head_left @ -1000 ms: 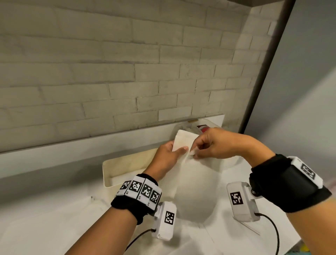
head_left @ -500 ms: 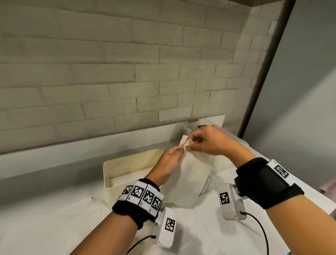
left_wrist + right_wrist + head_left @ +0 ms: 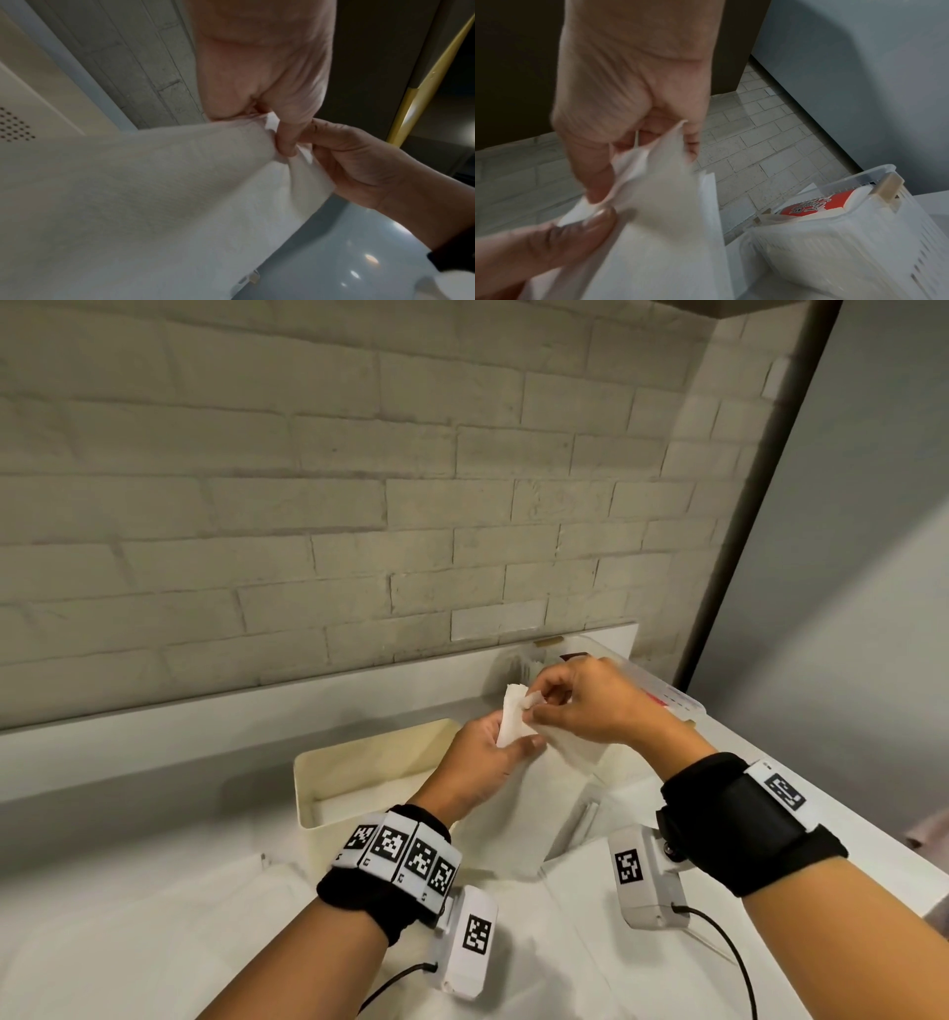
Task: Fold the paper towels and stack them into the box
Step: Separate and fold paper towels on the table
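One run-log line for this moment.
left hand: holds paper towel | right hand: pinches its top corner | box: open, behind | fold: unfinished

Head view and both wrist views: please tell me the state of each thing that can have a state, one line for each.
paper towel: lifted, hanging, top corner held by both hands
left hand: pinches the towel's top edge
right hand: pinches a corner of the towel
cream box: open on top, upright on the counter
slotted white basket: open, holds a red-printed packet
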The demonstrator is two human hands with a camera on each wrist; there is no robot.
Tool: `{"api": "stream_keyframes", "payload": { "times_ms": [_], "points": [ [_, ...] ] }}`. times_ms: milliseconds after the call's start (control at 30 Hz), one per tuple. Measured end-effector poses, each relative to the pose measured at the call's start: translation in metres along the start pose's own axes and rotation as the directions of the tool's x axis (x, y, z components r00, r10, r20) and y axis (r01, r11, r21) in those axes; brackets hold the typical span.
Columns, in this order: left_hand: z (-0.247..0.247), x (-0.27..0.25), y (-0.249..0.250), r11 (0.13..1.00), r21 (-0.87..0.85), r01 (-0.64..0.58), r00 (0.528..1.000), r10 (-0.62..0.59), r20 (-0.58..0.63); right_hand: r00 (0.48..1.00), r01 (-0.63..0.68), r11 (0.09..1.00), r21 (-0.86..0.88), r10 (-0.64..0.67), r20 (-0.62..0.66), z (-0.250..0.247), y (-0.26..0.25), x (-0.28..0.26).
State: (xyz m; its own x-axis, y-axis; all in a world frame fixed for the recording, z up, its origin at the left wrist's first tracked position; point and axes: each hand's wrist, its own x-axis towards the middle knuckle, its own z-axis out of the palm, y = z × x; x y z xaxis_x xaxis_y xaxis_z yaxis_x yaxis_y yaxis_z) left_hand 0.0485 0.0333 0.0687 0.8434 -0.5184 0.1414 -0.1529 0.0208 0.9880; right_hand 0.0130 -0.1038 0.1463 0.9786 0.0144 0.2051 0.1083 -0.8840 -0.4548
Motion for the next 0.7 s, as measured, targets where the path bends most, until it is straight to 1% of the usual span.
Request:
{"api": "stream_keyframes", "payload": {
  "times_ms": [67, 200, 267, 333, 500, 567, 633, 700],
  "points": [
    [0.0, -0.001, 0.0, 1.0, 0.004, 0.002, 1.0, -0.002, -0.013, 1.0, 0.011, 0.999, 0.039, -0.012, 0.015, -0.001, -0.002, 0.0],
    [-0.005, -0.002, 0.004, 0.998, 0.066, 0.017, 1.0, -0.018, 0.023, 0.987, -0.031, 0.998, 0.05, 0.023, 0.16, -0.005, -0.006, 0.002],
    [-0.009, -0.003, 0.007, 0.994, 0.11, 0.0, 1.0, -0.002, 0.018, 0.984, -0.019, 0.998, 0.063, 0.008, 0.178, -0.004, -0.008, 0.006],
    [-0.015, -0.006, 0.009, 0.989, 0.146, -0.008, 1.0, 0.01, -0.01, 0.988, 0.001, 0.996, 0.093, -0.015, 0.151, -0.002, -0.013, 0.01],
    [-0.048, -0.02, 0.004, 0.972, 0.223, 0.079, 0.995, -0.064, -0.072, 1.0, -0.011, 0.984, 0.179, 0.008, 0.02, 0.008, -0.022, 0.026],
    [-0.071, -0.025, 0.003, 0.955, 0.273, 0.119, 0.99, -0.095, -0.101, 0.997, -0.032, 0.965, 0.258, 0.049, -0.057, 0.016, -0.021, 0.038],
    [-0.096, -0.029, 0.005, 0.927, 0.332, 0.172, 0.98, -0.128, -0.151, 0.988, -0.074, 0.939, 0.336, 0.115, -0.103, 0.028, -0.021, 0.049],
    [-0.122, -0.03, 0.006, 0.894, 0.381, 0.234, 0.962, -0.154, -0.227, 0.979, -0.117, 0.941, 0.318, 0.163, -0.12, 0.043, -0.023, 0.06]
  ]
}}
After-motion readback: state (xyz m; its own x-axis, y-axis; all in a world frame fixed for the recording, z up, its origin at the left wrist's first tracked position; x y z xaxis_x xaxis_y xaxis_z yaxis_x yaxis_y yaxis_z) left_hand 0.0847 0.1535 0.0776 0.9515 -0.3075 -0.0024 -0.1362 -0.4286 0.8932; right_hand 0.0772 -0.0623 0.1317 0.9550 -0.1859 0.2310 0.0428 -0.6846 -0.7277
